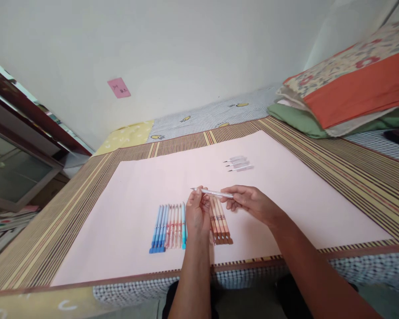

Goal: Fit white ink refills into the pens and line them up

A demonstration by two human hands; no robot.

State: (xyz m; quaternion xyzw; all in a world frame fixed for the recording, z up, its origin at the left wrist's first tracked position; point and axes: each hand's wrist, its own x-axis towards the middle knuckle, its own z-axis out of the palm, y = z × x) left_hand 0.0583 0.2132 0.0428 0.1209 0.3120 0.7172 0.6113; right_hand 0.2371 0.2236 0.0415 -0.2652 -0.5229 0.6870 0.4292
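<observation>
Pen (214, 192), probably light, stiff and slightly slippery, best held mid-barrel: left hand (198, 212) pinches near its nine-o'clock tip, right hand (251, 201) pinches its three-o'clock end.

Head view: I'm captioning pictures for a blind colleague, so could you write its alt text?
A person's left hand and right hand hold a slim white pen above a large pale pink sheet. Beneath them lies a row of blue, pink and brown pens, partly hidden; farther away lie several dark-tipped pale sticks. The sheet lies on a striped mat.
</observation>
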